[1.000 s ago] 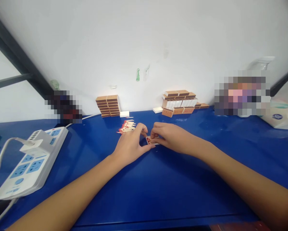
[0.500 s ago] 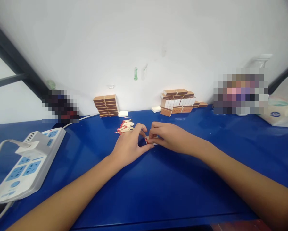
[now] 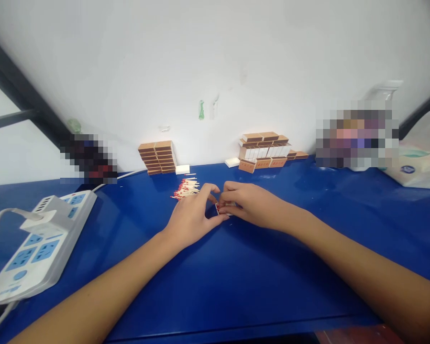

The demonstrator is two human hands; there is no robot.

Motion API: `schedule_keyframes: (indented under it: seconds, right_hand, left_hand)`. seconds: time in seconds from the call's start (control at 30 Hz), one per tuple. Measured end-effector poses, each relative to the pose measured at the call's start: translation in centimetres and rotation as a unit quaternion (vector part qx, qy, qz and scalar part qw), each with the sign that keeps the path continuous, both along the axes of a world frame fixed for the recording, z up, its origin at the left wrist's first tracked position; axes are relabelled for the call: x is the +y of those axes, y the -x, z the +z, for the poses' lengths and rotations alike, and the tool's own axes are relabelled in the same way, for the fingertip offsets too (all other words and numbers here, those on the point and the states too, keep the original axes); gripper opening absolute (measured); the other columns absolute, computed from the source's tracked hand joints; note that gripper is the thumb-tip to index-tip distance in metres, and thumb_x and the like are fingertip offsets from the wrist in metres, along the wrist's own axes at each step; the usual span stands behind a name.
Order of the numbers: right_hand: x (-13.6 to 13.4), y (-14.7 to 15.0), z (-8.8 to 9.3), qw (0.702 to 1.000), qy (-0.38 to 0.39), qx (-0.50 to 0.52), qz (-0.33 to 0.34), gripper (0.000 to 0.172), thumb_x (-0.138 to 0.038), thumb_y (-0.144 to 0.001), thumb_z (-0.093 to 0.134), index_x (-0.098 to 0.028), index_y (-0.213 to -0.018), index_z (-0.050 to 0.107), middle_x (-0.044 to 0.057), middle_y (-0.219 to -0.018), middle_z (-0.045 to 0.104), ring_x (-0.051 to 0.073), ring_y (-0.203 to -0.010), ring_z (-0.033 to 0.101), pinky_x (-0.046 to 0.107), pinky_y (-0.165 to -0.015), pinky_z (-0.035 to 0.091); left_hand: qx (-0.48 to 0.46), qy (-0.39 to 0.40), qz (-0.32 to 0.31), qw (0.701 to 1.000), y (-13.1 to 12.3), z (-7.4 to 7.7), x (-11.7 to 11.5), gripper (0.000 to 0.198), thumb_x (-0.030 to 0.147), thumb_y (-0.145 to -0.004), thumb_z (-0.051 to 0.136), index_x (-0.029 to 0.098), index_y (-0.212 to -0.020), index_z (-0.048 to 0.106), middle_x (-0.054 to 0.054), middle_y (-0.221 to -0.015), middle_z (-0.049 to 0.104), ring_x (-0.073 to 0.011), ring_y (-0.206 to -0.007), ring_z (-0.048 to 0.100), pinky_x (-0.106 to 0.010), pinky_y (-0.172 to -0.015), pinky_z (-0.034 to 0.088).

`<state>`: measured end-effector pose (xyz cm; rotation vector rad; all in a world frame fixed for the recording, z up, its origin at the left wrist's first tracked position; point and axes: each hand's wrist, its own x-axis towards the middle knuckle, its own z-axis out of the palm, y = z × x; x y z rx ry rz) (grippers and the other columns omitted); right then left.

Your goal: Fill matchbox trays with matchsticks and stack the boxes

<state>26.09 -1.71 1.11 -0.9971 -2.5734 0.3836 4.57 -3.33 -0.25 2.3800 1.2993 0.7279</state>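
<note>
A small white matchbox tray point(image 3: 230, 213) lies on the blue table, with red match heads showing at its left end. My left hand point(image 3: 189, 217) curves around that end, its thumb and fingers closed on the tray's sides. From the right, my right hand point(image 3: 250, 203) reaches over the tray with fingers bunched together, down on the matches inside. Those fingers hide most of the tray. Just beyond my left hand is a loose pile of red-tipped matches point(image 3: 186, 188).
Stacked matchboxes point(image 3: 157, 157) stand against the wall at left, beside a white tray point(image 3: 182, 169). More matchboxes point(image 3: 263, 153) are piled right of centre, near another white tray point(image 3: 232, 162). A power strip point(image 3: 53, 248) with cables lies left; a plastic bag point(image 3: 421, 157) sits right.
My right fingers have shifted slightly left over the tray, covering more of the match heads. The whole view has moved a little; my left hand keeps its hold.
</note>
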Motion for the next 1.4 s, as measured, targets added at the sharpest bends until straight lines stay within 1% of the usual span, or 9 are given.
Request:
schedule_keyframes:
  seconds: [0.2,0.4,0.67,0.87,1.0,1.07,1.2,1.27,1.4]
  right_hand:
    - [-0.04,0.14,0.15,1.0,0.001,0.002,-0.01,0.009,-0.019,-0.1,0.062,-0.017,-0.097,0.071,0.003,-0.097,0.059,0.012,-0.075,0.058,0.026,-0.068,0.041]
    - [0.19,0.04,-0.16,1.0,-0.005,-0.002,0.001,0.013,-0.021,-0.101,0.061,-0.018,-0.096,0.073,0.002,-0.095,0.058,0.012,-0.074,0.056,0.027,-0.068,0.04]
    - [-0.02,-0.11,0.35,1.0,-0.01,-0.011,-0.026,0.015,-0.026,-0.101,0.062,-0.018,-0.094,0.073,0.004,-0.092,0.061,0.012,-0.072,0.055,0.028,-0.066,0.037]
    - [0.18,-0.19,0.11,0.999,-0.013,-0.019,-0.03,0.017,-0.027,-0.101,0.061,-0.018,-0.092,0.072,0.003,-0.091,0.061,0.012,-0.071,0.054,0.028,-0.065,0.035]
    - [0.27,-0.16,-0.04,0.999,-0.002,-0.015,-0.028,0.014,-0.026,-0.101,0.062,-0.017,-0.094,0.071,0.003,-0.092,0.061,0.012,-0.073,0.055,0.028,-0.066,0.036]
    - [0.31,-0.17,-0.11,0.999,0.0,-0.016,-0.028,0.016,-0.028,-0.101,0.062,-0.017,-0.094,0.071,0.003,-0.092,0.061,0.012,-0.074,0.055,0.027,-0.067,0.037]
    - [0.35,-0.17,-0.26,0.999,-0.004,-0.018,-0.032,0.019,-0.031,-0.102,0.061,-0.017,-0.093,0.07,0.002,-0.091,0.06,0.012,-0.071,0.054,0.027,-0.066,0.036]
    - [0.34,-0.13,-0.31,0.999,-0.006,-0.023,-0.035,0.019,-0.03,-0.102,0.06,-0.017,-0.091,0.07,0.002,-0.089,0.06,0.011,-0.07,0.053,0.027,-0.065,0.035]
    - [0.26,0.01,-0.31,0.999,-0.01,-0.023,-0.037,0.019,-0.028,-0.102,0.059,-0.018,-0.09,0.069,0.002,-0.088,0.059,0.011,-0.069,0.052,0.027,-0.064,0.033]
  left_hand:
    - [0.007,0.0,0.006,1.0,0.03,0.13,-0.03,0.054,0.038,-0.084,0.081,0.031,-0.127,0.048,0.005,-0.107,0.076,-0.0155,-0.065,0.066,-0.03,-0.063,0.047]
    - [0.008,0.0,0.005,1.0,0.04,0.07,-0.04,0.058,0.038,-0.084,0.081,0.031,-0.13,0.047,0.005,-0.107,0.076,-0.0148,-0.064,0.066,-0.031,-0.064,0.049]
    - [0.005,-0.007,0.012,1.0,0.12,-0.07,0.06,0.057,0.041,-0.086,0.078,0.03,-0.132,0.047,0.003,-0.109,0.076,-0.0159,-0.067,0.068,-0.031,-0.064,0.049]
    - [0.005,-0.013,0.017,1.0,0.08,-0.01,0.05,0.055,0.042,-0.085,0.079,0.029,-0.13,0.05,0.002,-0.108,0.077,-0.0166,-0.069,0.069,-0.031,-0.065,0.05]
    - [0.019,-0.021,0.009,1.0,0.14,-0.04,0.12,0.053,0.042,-0.087,0.079,0.029,-0.13,0.052,0.002,-0.108,0.076,-0.018,-0.074,0.07,-0.032,-0.069,0.052]
    - [0.035,-0.033,0.001,0.999,0.21,-0.07,0.21,0.048,0.045,-0.089,0.076,0.027,-0.128,0.057,0.0,-0.109,0.076,-0.0204,-0.082,0.071,-0.034,-0.073,0.054]
    - [0.069,-0.056,-0.025,0.996,0.3,-0.1,0.29,0.031,0.048,-0.095,0.067,0.023,-0.113,0.069,-0.004,-0.111,0.072,-0.0241,-0.099,0.07,-0.039,-0.088,0.054]
    - [0.073,-0.058,-0.026,0.995,0.3,-0.11,0.25,0.03,0.048,-0.096,0.066,0.022,-0.11,0.071,-0.005,-0.11,0.07,-0.024,-0.1,0.069,-0.039,-0.089,0.054]
    - [0.072,-0.055,-0.024,0.996,0.3,-0.17,0.19,0.031,0.05,-0.095,0.066,0.022,-0.107,0.071,-0.005,-0.105,0.069,-0.0236,-0.096,0.068,-0.039,-0.086,0.054]
